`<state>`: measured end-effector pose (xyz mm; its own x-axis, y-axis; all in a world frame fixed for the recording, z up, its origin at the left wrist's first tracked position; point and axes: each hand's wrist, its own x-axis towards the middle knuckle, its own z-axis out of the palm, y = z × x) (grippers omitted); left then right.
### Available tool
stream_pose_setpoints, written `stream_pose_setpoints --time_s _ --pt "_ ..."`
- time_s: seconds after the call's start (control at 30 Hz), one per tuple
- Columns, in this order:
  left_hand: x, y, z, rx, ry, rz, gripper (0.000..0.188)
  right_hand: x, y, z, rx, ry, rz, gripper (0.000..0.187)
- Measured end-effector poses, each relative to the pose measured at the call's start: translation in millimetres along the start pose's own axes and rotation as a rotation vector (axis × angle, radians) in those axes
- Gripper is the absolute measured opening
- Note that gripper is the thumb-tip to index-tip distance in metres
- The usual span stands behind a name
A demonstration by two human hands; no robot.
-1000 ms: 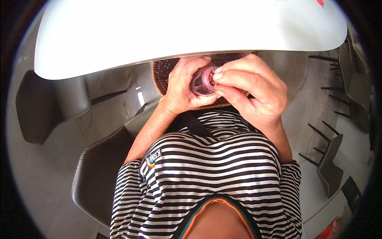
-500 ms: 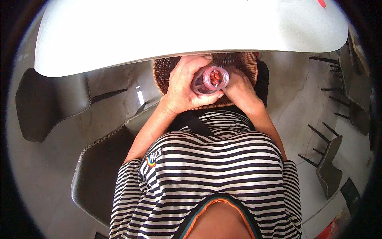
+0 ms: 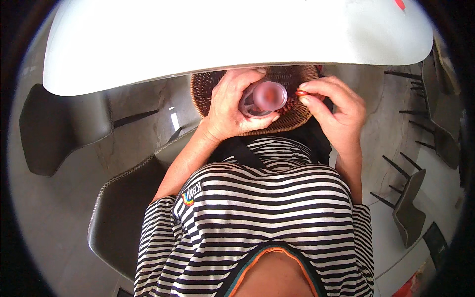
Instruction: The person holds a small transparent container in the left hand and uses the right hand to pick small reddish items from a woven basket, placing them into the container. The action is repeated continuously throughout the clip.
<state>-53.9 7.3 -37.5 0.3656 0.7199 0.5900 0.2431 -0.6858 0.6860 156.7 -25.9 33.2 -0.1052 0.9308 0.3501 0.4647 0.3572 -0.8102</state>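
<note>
My left hand (image 3: 228, 106) is wrapped round a clear, pinkish jar (image 3: 251, 102), its mouth facing up toward me. Inside the mouth a blurred red patch shows, too smeared to make out pieces. To the right of the jar, my right hand (image 3: 342, 106) pinches a small shiny red oval piece (image 3: 301, 92) between thumb and fingertips. Both hands are over a brown wicker basket (image 3: 199, 96) on my lap. More small dark red pieces (image 3: 293, 104) lie in it, partly hidden behind the jar and hand.
A white tabletop (image 3: 198, 39) overhangs the basket's far side. A red object (image 3: 400, 4) sits at its far right. Dark chairs stand left (image 3: 64, 128) and right (image 3: 409, 213) on the grey floor, and another chair (image 3: 123, 218) is close at my left.
My right hand has come out from behind the jar and moved right, now pinching a red piece. The jar has shifted slightly right, and the separate red pieces in its mouth now appear blurred.
</note>
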Motion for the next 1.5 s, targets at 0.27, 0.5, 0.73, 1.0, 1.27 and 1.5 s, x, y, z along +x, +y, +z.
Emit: stream_pose_setpoints --time_s 0.27,0.5,0.73,1.0,1.27,1.5 --pt "-0.1 1.0 0.7 0.003 0.0 0.007 0.074 22.5 -31.9 1.7 0.157 -0.094 -0.133 0.022" --pt "-2.3 0.3 -1.9 0.019 0.004 0.002 0.075 24.8 -39.9 7.0 0.005 -0.051 -0.228 0.024" --pt "-4.5 -0.8 -2.2 -0.009 0.014 -0.016 0.075 22.1 -45.2 16.7 -0.044 0.108 -0.157 0.025" --pt "-5.4 -2.0 -6.2 0.012 0.001 -0.002 0.075 20.2 -27.9 27.3 -0.048 0.127 -0.24 0.02" --pt "-8.8 -5.9 -3.1 -0.02 -0.021 -0.026 0.077 -32.3 55.1 41.1 -0.635 -0.435 0.067 0.029" --pt "-9.1 -4.8 -1.9 -0.028 -0.016 -0.025 0.077 -52.9 77.7 57.8 -0.558 -0.469 0.1 0.019"
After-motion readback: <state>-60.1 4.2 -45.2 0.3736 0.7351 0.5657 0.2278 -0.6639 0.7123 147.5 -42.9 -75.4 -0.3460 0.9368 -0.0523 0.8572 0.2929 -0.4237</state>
